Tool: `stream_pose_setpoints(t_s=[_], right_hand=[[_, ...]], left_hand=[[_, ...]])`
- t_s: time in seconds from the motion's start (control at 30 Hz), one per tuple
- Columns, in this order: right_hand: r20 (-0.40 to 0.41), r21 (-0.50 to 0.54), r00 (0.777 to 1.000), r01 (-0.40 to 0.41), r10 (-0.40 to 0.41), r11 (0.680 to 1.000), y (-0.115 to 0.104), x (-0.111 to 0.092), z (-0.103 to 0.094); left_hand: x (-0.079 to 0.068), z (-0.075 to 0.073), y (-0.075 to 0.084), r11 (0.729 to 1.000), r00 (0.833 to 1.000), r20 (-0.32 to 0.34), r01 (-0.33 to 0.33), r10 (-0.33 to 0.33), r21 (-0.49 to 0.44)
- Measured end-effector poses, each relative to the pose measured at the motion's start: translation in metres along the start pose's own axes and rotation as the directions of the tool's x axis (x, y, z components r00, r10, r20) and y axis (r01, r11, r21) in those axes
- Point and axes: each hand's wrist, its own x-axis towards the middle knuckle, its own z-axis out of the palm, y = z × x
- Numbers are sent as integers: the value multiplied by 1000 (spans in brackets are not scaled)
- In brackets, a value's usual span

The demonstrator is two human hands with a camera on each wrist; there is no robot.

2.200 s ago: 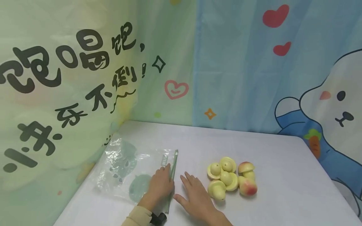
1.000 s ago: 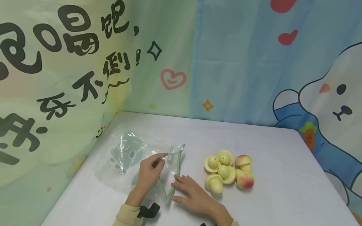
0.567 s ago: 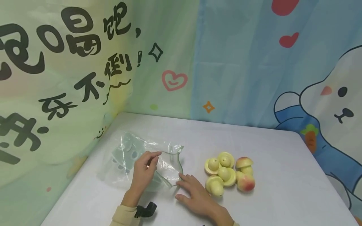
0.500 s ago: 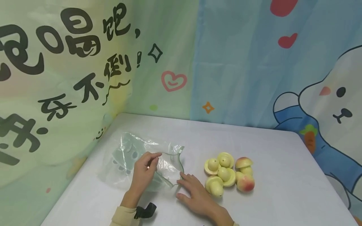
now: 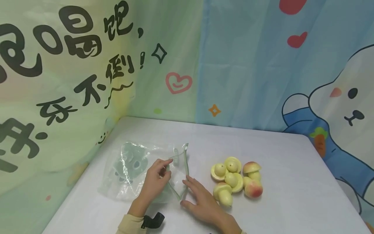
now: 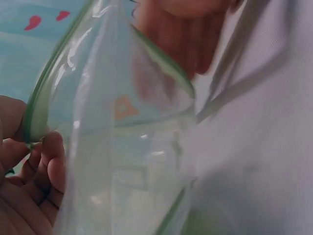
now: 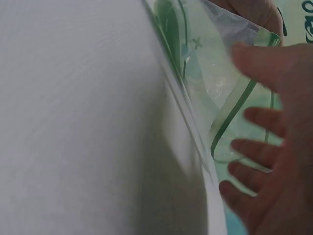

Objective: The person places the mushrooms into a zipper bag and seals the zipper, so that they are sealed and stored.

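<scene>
A clear plastic zip bag [image 5: 132, 169] with pale green prints lies on the white table, its green-edged mouth turned to the right and parted. My left hand [image 5: 155, 180] pinches the upper lip of the mouth between thumb and fingers; the left wrist view shows the green edge in that pinch. My right hand [image 5: 204, 201] is beside the mouth, fingers spread and fairly straight, fingertips at the lower lip. In the right wrist view its fingers [image 7: 259, 152] curl round nothing. Right of that hand sits a cluster of toy mushrooms [image 5: 230, 179], pale yellow with some red-tinted caps.
The white table [image 5: 292, 182] reaches back to a printed curtain [image 5: 242, 65] with hearts and a cartoon bear. Another printed curtain [image 5: 67, 136] with dark lettering hangs along the left side. A black strap mount [image 5: 153, 221] is on the left wrist.
My left hand first lay on the bag's edge, then lifted the upper lip and drew it left, parting the mouth. Since then it has shifted slightly right. The right hand came to the lower lip.
</scene>
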Motion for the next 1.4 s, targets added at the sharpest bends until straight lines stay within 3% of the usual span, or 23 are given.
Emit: stream_pose_setpoints(t_s=[0.07, 0.13, 0.2, 0.27, 0.33, 0.37, 0.43, 0.5, 0.67, 0.77, 0.87, 0.93, 1.1, 1.4], right_hand=[[-105, 14, 990, 94, -92, 995, -3, 0, -4], [-249, 24, 948, 212, -199, 977, -6, 1, -9], [-413, 13, 863, 325, -291, 946, -7, 1, -18], [-551, 1, 768, 390, -325, 921, -5, 0, -28], [-658, -11, 683, 412, -317, 911, -1, -3, -39], [-698, -13, 651, 404, -298, 915, 2, -5, -44], [-751, -8, 612, 369, -249, 929, 8, -12, -54], [-779, -6, 596, 305, -196, 952, 13, -21, -62], [-746, -9, 663, 81, -61, 997, 19, -43, -69], [-700, -9, 713, -44, 25, 999, 22, -52, -64], [-666, 1, 740, -130, 97, 992, 24, -58, -56], [-646, 9, 753, -151, 121, 989, 25, -60, -51], [-627, -24, 776, -110, 71, 994, 27, -58, -42], [-542, -66, 831, -192, 126, 979, 20, -55, -38]], left_hand=[[0, 0, 0, 1000, 1000, -17, -1, 1, 11], [0, 0, -1, 1000, 1000, -31, 5, -4, 14], [1, 1, -3, 1000, 999, -36, 12, -12, 5], [1, 1, -4, 1000, 999, -38, 14, -15, -7], [1, 1, -5, 1000, 999, -41, 7, -8, -16], [1, 0, -5, 1000, 999, -45, 0, -1, -17], [1, 1, -5, 1000, 999, -49, -17, 17, -17], [1, 1, -4, 999, 998, -51, -32, 31, -17], [1, 2, -3, 998, 997, -53, -55, 54, -22], [1, 2, -3, 998, 996, -58, -64, 62, -26], [1, 2, -2, 998, 997, -56, -60, 58, -30], [0, 2, -3, 998, 997, -55, -54, 52, -32], [-1, 1, -4, 998, 997, -56, -49, 47, -36], [1, -1, -1, 998, 997, -54, -64, 63, -27]])
